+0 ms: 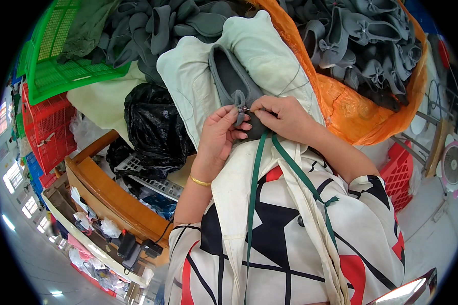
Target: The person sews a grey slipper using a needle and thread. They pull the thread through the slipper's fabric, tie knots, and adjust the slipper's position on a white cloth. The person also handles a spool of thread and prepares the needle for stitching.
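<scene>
A grey slip-on shoe [226, 71] lies on my lap over pale cloth, its toe toward me. A small grey bow [240, 99] stands up at the front of its opening. My left hand [221, 133] pinches the bow between thumb and fingers, the other fingers curled against the shoe's side. From the right, my right hand [285, 118] has thumb and forefinger closed on a thin, shiny needle [246, 109] at the bow. Part of the toe is hidden under my hands.
Grey shoes [160, 28] are heaped beyond my lap beside a green crate [51, 56]. An orange sack [341, 109] at the right holds many bow-trimmed shoes [366, 30]. A black plastic bag [155, 127] and wooden table [122, 188] stand left; a red basket [398, 175] and fan [450, 162] right.
</scene>
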### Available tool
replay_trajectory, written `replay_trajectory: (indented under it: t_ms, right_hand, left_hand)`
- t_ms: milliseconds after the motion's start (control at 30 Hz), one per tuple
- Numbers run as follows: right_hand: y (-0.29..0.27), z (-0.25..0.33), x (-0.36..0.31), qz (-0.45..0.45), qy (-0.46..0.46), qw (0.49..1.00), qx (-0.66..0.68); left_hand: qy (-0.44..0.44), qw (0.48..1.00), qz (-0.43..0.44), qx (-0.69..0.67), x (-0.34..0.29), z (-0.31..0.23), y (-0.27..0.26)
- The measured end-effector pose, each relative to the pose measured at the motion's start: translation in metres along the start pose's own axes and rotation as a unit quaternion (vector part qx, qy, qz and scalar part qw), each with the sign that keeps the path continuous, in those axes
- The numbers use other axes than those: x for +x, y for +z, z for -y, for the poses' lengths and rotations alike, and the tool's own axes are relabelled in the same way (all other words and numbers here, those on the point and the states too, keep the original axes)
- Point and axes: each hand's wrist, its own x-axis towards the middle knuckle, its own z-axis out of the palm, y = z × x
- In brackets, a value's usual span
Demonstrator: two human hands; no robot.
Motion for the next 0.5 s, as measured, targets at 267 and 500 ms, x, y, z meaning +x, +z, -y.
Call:
replay_trajectory:
  t_ms: [267,500]
  right_hand:
    - [-0.006,0.002,0.003,0.041,0.045,0.997,0.045]
    - [-0.007,-0.008,0.006,0.104,0.172,0.967,0.155]
  left_hand:
    - [0.053,0.998,-0.020,-0.024,-0.002,0.009,0.005]
    - [0.075,0.996,-0.043,0.029,-0.003,0.011,0.011]
